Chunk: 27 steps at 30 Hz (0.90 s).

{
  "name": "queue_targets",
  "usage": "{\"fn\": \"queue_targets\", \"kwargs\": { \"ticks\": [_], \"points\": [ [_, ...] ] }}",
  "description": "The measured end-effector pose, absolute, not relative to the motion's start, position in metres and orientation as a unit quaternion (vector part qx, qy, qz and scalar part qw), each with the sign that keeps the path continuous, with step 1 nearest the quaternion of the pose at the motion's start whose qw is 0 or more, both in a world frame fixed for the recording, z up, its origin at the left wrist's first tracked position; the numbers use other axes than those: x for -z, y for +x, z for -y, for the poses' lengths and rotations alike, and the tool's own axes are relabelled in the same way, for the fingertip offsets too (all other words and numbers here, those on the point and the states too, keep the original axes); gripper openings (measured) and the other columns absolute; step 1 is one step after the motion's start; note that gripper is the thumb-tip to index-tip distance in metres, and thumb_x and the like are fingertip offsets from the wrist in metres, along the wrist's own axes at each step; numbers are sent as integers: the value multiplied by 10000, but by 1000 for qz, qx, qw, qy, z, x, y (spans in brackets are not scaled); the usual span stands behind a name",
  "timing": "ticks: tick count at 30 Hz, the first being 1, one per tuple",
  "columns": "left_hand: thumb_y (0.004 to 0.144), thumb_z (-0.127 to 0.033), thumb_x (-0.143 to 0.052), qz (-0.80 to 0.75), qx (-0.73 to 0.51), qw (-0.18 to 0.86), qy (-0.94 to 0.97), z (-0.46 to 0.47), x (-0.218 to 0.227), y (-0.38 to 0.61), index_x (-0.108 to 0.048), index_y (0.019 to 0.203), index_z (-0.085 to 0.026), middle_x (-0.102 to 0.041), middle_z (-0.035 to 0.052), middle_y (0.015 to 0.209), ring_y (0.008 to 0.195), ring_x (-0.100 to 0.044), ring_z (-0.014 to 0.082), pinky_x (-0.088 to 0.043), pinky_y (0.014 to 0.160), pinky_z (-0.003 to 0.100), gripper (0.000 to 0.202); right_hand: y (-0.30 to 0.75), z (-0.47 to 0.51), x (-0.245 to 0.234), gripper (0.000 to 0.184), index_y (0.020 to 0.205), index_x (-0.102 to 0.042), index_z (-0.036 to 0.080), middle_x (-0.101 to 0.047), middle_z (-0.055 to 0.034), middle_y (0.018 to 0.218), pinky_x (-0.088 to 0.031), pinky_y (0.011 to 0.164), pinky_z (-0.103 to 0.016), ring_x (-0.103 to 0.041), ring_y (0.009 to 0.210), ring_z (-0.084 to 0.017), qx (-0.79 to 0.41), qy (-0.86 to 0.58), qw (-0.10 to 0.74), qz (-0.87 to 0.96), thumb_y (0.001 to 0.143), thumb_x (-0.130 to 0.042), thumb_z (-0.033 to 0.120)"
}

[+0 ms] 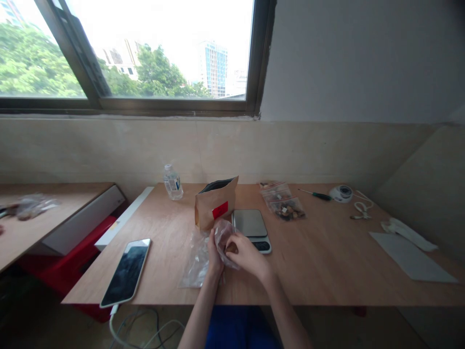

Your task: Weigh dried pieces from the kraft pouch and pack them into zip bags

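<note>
My left hand (214, 256) is closed on the side of a clear plastic bag (223, 231), holding it above the table's front part. The fingers of my right hand (249, 253) are bent into the mouth of this bag, closed around a small brown piece (231, 248); its exact kind does not show. Another clear plastic bag (194, 266) lies flat on the table beside my left hand. Just behind my hands stands an open brown paper pouch (207, 209) with a red label. A kitchen scale (250, 223) sits to its right, its front partly behind my right hand.
Zip bags with brown pieces (288, 209) lie back right, near a screwdriver (319, 196) and a white dome camera (341, 194). White sheet (410, 257) at far right. Left: a water bottle (173, 183) and a phone (127, 271), its cable hanging over the front edge.
</note>
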<state>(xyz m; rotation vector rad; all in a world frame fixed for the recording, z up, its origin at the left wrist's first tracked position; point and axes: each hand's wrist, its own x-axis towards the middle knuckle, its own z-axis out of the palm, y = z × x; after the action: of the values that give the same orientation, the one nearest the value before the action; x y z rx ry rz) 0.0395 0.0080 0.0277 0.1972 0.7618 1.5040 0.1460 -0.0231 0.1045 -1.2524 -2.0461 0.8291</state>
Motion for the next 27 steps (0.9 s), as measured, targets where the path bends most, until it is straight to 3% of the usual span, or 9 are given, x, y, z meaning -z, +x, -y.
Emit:
{"fn": "queue_targets", "kwargs": {
  "ticks": [6, 9, 12, 16, 20, 27],
  "points": [
    [801, -454, -530, -343, -633, 682, 127, -8, -27, 35, -581, 1150, -148, -690, 108, 876, 666, -669, 220, -533, 557, 319, 466, 155, 13, -168, 48, 847, -583, 201, -581, -27, 898, -491, 751, -270, -592, 828, -154, -284, -420, 446, 737, 806, -561, 189],
    [804, -481, -517, -334, -631, 688, 130, -8, -28, 34, -522, 1233, -197, -678, 118, 990, 657, -670, 214, -527, 511, 303, 514, 146, -13, -201, 79, 911, -564, 208, -569, -42, 956, -494, 800, -286, -587, 867, -156, -221, -369, 544, 720, 837, -543, 228],
    [825, -468, -494, -338, -633, 685, 124, -7, -30, 34, -508, 1249, -219, -680, 106, 983, 602, -654, 178, -513, 480, 269, 493, 129, -52, -215, 90, 937, -546, 207, -542, -63, 1026, -482, 834, -292, -563, 934, -164, -161, -332, 601, 709, 868, -506, 250],
    [849, -436, -465, -347, -634, 681, 115, -7, -32, 34, -510, 1247, -222, -682, 102, 955, 549, -630, 149, -483, 431, 231, 454, 111, -93, -202, 67, 910, -546, 204, -541, -62, 1008, -461, 853, -288, -546, 957, -168, -136, -304, 530, 780, 875, -490, 216],
    [842, -434, -474, -342, -637, 682, 110, -7, -31, 34, -504, 1247, -230, -678, 104, 977, 544, -632, 149, -495, 433, 242, 455, 109, -99, -179, 166, 945, -557, 191, -558, -72, 991, -425, 899, -301, -537, 979, -171, -133, -305, 502, 798, 922, -406, 254],
    [835, -438, -488, -332, -638, 686, 106, -5, -38, 35, -509, 1249, -202, -679, 109, 957, 525, -622, 139, -486, 416, 232, 477, 110, -85, -173, 298, 850, -640, 196, -529, -78, 1224, -269, 1056, -374, -424, 1217, -207, -57, -324, 454, 828, 935, -375, 303]
  ]
}}
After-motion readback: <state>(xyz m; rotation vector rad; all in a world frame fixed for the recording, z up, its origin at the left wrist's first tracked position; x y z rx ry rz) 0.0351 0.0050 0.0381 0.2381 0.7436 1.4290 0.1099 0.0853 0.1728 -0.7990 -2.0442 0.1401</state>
